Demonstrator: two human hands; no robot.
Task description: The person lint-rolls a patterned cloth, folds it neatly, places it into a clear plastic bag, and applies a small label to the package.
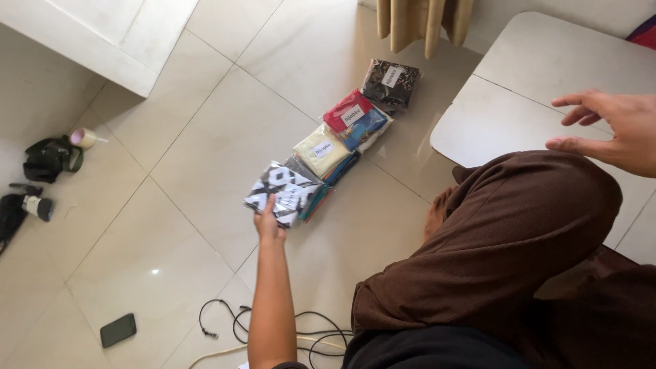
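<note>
The left hand (pixel 268 224) rests with its fingers on the black-and-white packet (pixel 281 193), the nearest in a row of bagged cloth packets (pixel 342 137) on the tiled floor (pixel 205 150); it seems to be setting it in line. The right hand (pixel 608 130) hovers open and empty above the low table (pixel 519 89). A phone (pixel 117 329) and cables (pixel 273 328) lie near, well clear of the row.
</note>
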